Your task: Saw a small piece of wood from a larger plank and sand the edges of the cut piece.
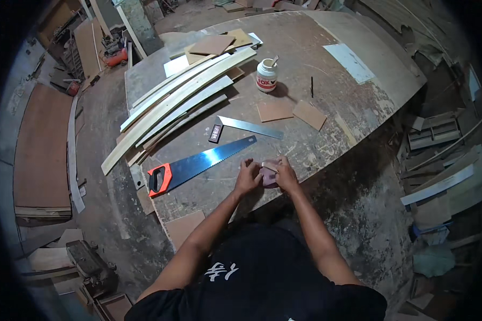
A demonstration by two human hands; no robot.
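Close to the table's near edge, my left hand [247, 177] and my right hand [286, 175] face each other with bent fingers. Between them is a small pale piece that looks like wood [270, 167], its right end under my right fingers. My left fingers and thumb close in at its other end, where the grip is partly hidden. Beneath it lies a mauve sheet [270, 180], which looks like sandpaper, flat on the tabletop. A handsaw [203, 163] with an orange and black handle rests left of my hands. Beyond them is a try square [249, 127] with a dark stock.
Several long wood strips [182, 96] are stacked at the table's left, with thin boards [213, 45] behind. A white jar [266, 76] holds a stick. Two small brown boards [309, 115] and a dark pencil-like stick [312, 86] lie right of centre. Offcuts [439, 182] clutter the right floor.
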